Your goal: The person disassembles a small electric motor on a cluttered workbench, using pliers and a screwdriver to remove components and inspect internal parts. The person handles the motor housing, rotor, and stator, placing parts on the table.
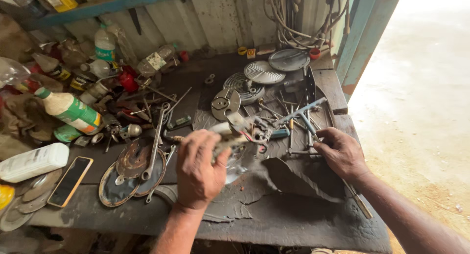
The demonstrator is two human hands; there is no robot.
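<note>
Left hand is wrapped around a grubby pale metal part with red wires trailing off its far end, fingers curled over the top and thumb underneath, so it's lifted just off the worktop and tilted, the wired end pointing away from the person. Looks held that way so the far end stays in view. Right hand is down on the right side of the worktop, fingers bent and closing on a thin steel rod in the tool pile; hard to say if it's fully gripped or just touched.

The held part sits mid-worktop, directly over a torn sheet of dark rubber matting that curls up at the edge. Just past it is a heap of screwdrivers and a light blue T-handle wrench, all dumped within easy reach of the right hand. Left of the left hand, a long steel spanner lies across some rusty round metal discs. Further left near the edge there's a black phone face up, and a white plastic bottle on its side. Far back: round silver ribbed plates, a green-capped bottle, and cables hanging on the corrugated wall.
</note>
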